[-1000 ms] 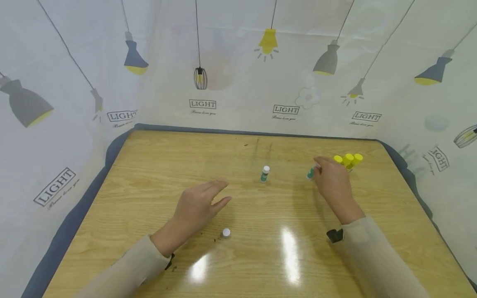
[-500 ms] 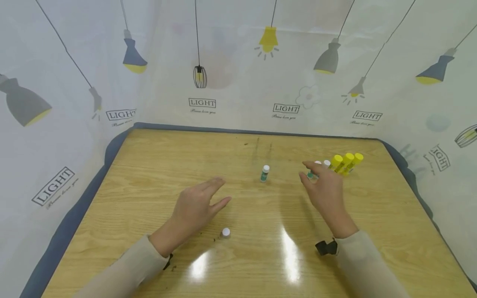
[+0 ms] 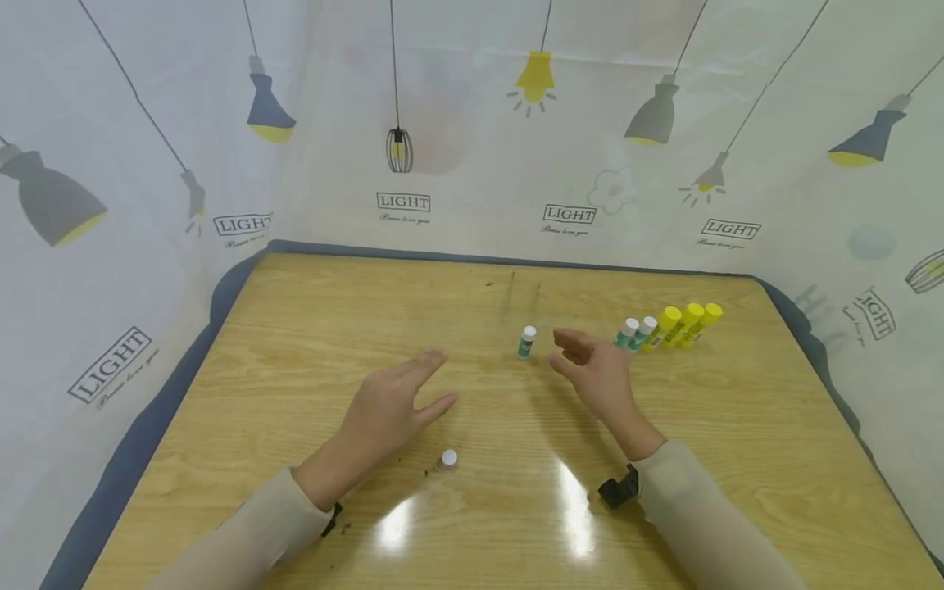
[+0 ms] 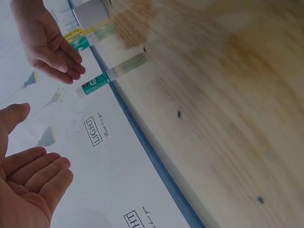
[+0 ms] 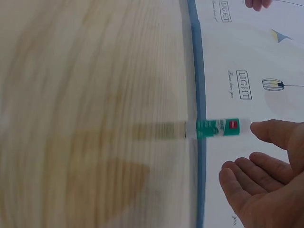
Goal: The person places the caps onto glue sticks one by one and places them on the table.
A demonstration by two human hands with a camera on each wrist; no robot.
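Note:
A green glue stick with a white cap [image 3: 527, 342] stands upright on the wooden table, between my two hands. Just right of it is my right hand [image 3: 599, 378], fingers loosely bent and holding nothing. In the right wrist view the thumb lines up with that glue stick's cap [image 5: 244, 126]; contact cannot be told. My left hand [image 3: 387, 401] hovers further left, thumb and fingers apart, with nothing between them. Close below it on the table sits a small white cylindrical piece [image 3: 449, 459], which also shows in the left wrist view at the top.
At the right, two green glue sticks [image 3: 627, 332] and three yellow glue sticks [image 3: 669, 326] stand in a row. The wooden table [image 3: 354, 311] ends at a blue-edged patterned cloth [image 3: 472, 164] behind and on both sides. Small dark specks mark the tabletop.
My right hand has let go of a green glue stick beside the yellow ones and moved left toward the single green one. The left hand has stayed in place.

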